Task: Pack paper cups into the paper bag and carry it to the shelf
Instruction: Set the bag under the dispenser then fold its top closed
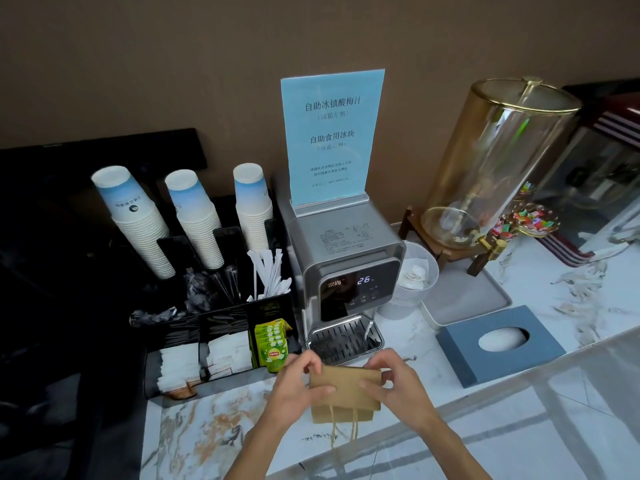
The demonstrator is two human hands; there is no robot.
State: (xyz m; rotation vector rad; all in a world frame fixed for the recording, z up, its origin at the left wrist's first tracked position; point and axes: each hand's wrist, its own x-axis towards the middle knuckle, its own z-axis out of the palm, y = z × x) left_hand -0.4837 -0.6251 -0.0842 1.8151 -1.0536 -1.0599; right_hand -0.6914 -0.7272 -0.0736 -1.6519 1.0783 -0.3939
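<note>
A folded brown paper bag [343,393] with string handles hanging below it is held just above the marble counter, in front of the water dispenser. My left hand [298,386] grips its left edge and my right hand [398,386] grips its right edge. Three upside-down stacks of white and blue paper cups stand in a black organiser at the back left: the left stack [138,220], the middle stack [197,220] and the right stack [252,209].
A silver water dispenser [346,271] with a blue sign [332,136] on top stands behind the bag. The black organiser [207,341] holds sachets, tea bags and stirrers. To the right lie a blue tissue box [498,344], a grey tray [464,296] and a glass drink dispenser [498,161].
</note>
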